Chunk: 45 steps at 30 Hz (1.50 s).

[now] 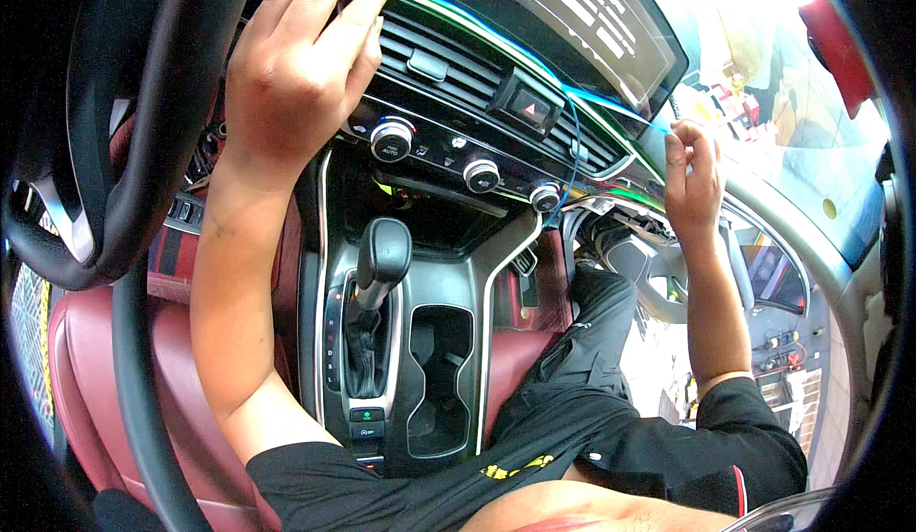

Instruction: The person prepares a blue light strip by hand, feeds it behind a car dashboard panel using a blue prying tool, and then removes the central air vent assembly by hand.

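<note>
A thin light strip [477, 28], glowing blue, white and green, runs along the dashboard above the air vents [448, 52]. My left hand [301, 64] is closed at the strip's left end, near the steering wheel, with fingertips pressed together. At the far right, beside the windshield, the fingers of my right hand [695, 174] pinch the strip's other end. What lies right between the fingertips of each hand is partly hidden. A thin blue wire [578, 141] hangs from the dash in a loop, past the right climate knob [545, 197].
A lit display screen [596, 17] stands above the strip. The steering wheel [153, 131] fills the left side. Below are climate knobs [391, 139], a gear lever [384, 250], cup holders [441, 379] and red seats [143, 379]. Loose wiring [620, 198] shows under the dash's right end.
</note>
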### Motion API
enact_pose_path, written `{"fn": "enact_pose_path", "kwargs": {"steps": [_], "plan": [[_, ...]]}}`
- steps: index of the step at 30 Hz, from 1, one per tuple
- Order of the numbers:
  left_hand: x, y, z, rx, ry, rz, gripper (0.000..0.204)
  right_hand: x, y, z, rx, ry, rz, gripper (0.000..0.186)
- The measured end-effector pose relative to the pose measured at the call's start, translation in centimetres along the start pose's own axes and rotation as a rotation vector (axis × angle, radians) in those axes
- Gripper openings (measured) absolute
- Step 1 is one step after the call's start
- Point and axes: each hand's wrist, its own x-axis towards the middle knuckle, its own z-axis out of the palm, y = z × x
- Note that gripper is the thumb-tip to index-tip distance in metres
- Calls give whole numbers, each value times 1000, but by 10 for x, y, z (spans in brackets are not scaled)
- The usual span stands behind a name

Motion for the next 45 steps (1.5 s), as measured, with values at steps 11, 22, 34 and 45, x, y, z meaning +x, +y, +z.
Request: {"fn": "enact_pose_path", "kwargs": {"steps": [11, 22, 34, 45], "plan": [[-3, -4, 3, 12, -14, 8, 30, -74, 71, -22, -174, -197, 317, 12], [-8, -10, 8, -6, 39, 23, 27, 22, -84, 24, 326, -22, -5, 34], [-17, -17, 5, -295, 166, -377, 25, 67, -120, 33, 356, -24, -165, 23], [-15, -19, 8, -261, 197, -312, 21, 92, -127, 29, 504, 156, -219, 17]]}}
